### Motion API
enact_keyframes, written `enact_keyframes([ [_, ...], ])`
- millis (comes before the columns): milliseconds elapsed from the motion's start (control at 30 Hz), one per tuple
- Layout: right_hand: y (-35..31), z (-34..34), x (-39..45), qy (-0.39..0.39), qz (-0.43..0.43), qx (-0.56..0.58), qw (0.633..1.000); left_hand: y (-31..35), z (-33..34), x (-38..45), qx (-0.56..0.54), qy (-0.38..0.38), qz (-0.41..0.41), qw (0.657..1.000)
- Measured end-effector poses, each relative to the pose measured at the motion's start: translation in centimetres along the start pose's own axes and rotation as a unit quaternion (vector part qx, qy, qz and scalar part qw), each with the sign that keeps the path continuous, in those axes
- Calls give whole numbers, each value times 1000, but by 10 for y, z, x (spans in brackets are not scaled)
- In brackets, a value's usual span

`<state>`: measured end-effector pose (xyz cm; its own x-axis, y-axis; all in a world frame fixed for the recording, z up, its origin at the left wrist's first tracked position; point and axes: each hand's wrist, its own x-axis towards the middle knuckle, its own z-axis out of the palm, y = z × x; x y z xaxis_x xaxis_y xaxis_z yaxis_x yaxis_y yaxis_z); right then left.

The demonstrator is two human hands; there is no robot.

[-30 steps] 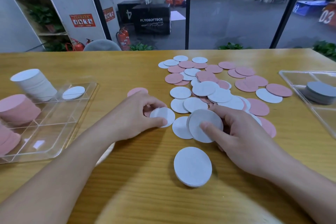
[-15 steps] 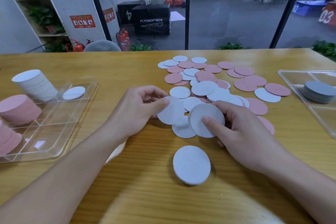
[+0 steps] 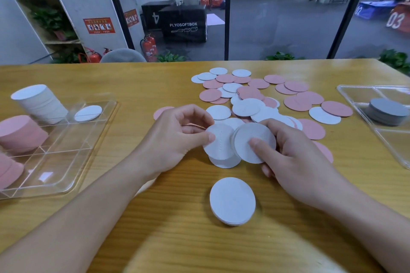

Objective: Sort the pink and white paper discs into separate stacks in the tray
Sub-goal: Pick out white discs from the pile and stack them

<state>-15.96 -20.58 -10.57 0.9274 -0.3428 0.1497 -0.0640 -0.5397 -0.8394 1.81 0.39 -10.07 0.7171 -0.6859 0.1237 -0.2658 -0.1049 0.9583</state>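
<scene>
From the head camera, my left hand [image 3: 177,137] pinches one white disc [image 3: 218,142] by its edge, thumb on top. My right hand [image 3: 295,162] grips another white disc [image 3: 246,139] just beside it, the two overlapping. Loose pink and white discs [image 3: 277,99] lie beyond; the tray [image 3: 66,157] sits left.

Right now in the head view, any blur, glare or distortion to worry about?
Head view: both forearms smear near the bottom edge, while the left hand, right hand and white discs stay sharp; the clear tray throws bright glints; wide-angle bowing curves the table edge and tilts the window posts.
</scene>
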Motion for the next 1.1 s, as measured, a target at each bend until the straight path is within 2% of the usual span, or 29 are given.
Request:
enact_keyframes([
  [200,-1,2,-1,-20,-17,-14,1000,4,14,-6,-86,-50,0,995],
  [300,-2,2,-2,-38,-34,-21,998,8,21,-10,-95,-95,-1,991],
  [367,-1,2,-2,-31,-49,-27,998,9,23,-11,-102,-94,8,990],
  [433,-1,1,0,-14,-56,-27,998,8,20,-9,-55,-68,32,996],
  [500,1,0,1,9,-50,-28,998,2,17,-6,94,-22,65,993],
  [567,2,-2,2,28,-39,-44,998,-4,14,-5,220,0,66,973],
  [733,0,-4,2,40,-13,-49,998,-4,12,-7,345,-87,25,934],
  [900,0,-1,1,30,-13,-51,998,2,13,-8,380,-114,3,918],
  [1000,0,-1,1,29,-16,-47,998,3,11,-8,345,-97,4,934],
  [1100,0,-1,1,30,-14,-51,998,1,8,-5,262,-50,0,964],
])
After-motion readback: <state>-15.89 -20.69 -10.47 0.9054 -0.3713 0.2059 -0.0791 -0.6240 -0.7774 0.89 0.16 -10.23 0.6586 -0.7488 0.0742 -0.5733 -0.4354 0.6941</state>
